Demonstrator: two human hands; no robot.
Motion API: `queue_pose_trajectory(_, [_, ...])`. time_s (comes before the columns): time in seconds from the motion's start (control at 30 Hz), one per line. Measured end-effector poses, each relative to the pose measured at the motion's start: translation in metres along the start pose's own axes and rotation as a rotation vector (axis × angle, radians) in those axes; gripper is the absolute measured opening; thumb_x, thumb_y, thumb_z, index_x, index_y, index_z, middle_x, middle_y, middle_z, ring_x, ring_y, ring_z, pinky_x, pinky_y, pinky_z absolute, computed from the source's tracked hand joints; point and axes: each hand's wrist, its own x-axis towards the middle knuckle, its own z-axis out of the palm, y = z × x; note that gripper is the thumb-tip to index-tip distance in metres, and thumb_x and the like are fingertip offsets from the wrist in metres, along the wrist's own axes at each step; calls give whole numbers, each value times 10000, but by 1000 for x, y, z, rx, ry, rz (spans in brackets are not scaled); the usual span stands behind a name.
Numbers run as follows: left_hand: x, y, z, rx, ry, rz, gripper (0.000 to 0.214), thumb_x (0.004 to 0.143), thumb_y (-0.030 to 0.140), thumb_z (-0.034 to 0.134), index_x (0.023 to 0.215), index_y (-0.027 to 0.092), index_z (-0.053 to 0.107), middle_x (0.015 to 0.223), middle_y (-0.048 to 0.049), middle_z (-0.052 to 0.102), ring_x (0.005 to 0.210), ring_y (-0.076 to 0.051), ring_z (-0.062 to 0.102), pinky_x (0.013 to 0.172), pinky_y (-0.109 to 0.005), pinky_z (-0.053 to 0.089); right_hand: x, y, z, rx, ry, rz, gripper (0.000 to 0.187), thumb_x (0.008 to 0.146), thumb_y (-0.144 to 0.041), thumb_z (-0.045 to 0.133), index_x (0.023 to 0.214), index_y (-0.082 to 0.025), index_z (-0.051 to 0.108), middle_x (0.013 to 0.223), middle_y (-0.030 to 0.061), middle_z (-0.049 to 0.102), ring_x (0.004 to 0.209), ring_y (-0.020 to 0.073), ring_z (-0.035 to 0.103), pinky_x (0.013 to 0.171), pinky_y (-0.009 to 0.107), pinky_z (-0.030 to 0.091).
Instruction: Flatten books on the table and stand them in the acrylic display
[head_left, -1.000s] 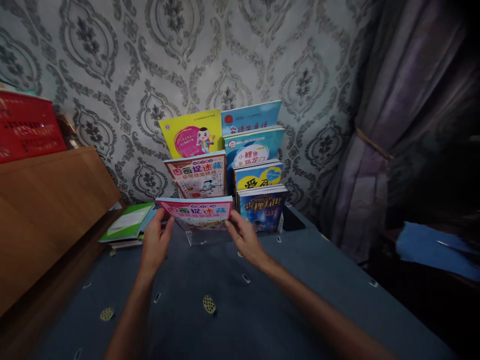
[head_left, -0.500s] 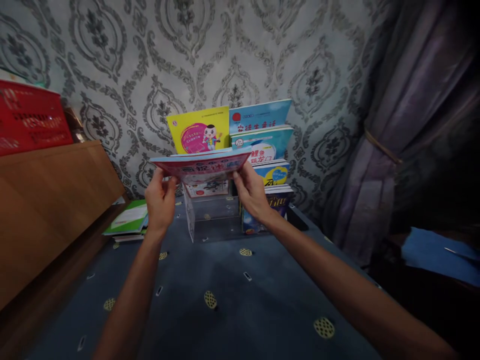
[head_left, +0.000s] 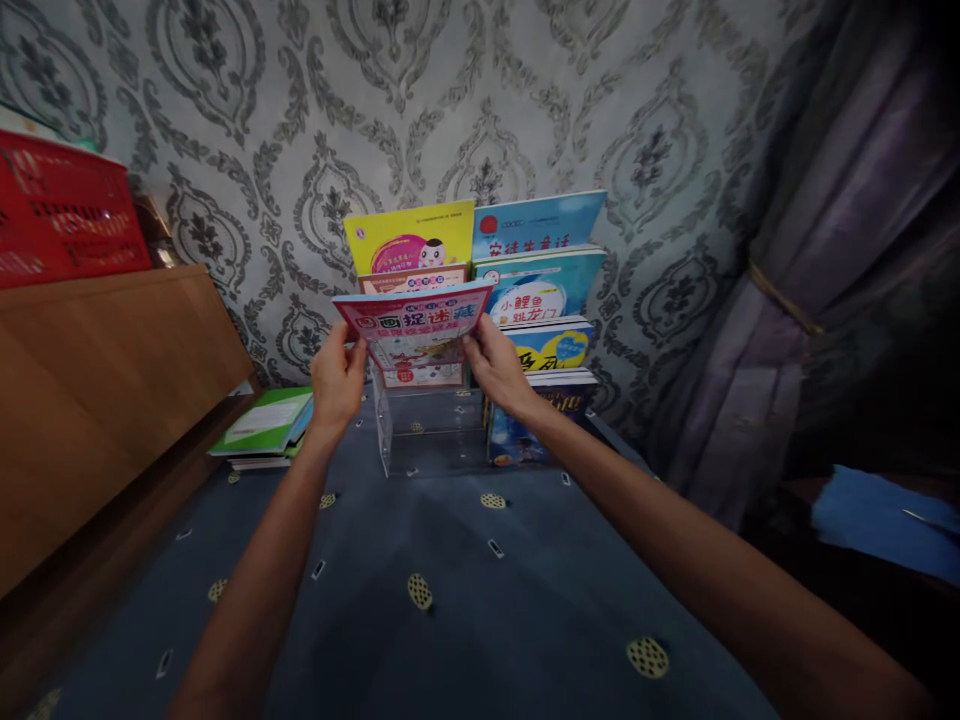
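Both hands are on the pink book (head_left: 415, 328), held in the air just above the front slot of the clear rack (head_left: 427, 445). The left hand (head_left: 337, 375) pinches its left edge and the right hand (head_left: 495, 368) its right edge, fingers closed on the cover. The cover faces the person with the title upright, long axis side to side, top edge tipped toward the rack. The risk, I'd say: gripped only at the edges, the thin book could sag, slip, or snag the rack's front wall.

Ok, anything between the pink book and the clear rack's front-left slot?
Nothing visible. The pink book, gripped by left hand and right hand, hangs above the clear rack, whose front-left slot shows no book.
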Motion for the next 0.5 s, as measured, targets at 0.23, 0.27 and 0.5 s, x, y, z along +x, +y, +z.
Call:
queue_pose_trajectory(0.23, [11,-14,10,68,-20,-31,194,973,337,516,1056,191,613,1012,-71,713,902,-211,689,883,-327,512,-2,-4,4,-30,12,0,527,908,-227,466,1434,-197,443,1332,142,617,1196,304,574,1031,527,487])
queue_pose_trajectory(0.27, [12,-15,11,100,-27,-35,183,972,316,509,1055,191,613,1014,-73,715,909,-215,689,883,-330,508,-4,-5,6,-29,21,-5,598,909,-222,472,1499,-203,380,1405,142,575,1263,313,541,1069,541,467])
queue_pose_trajectory(0.5, [16,-8,20,412,-99,-82,214,976,251,448,1085,182,619,1061,-126,720,984,-279,681,884,-378,486,-14,1,14,-74,29,28,770,922,-204,451,1625,-163,141,1560,188,413,1392,382,449,1099,612,458])
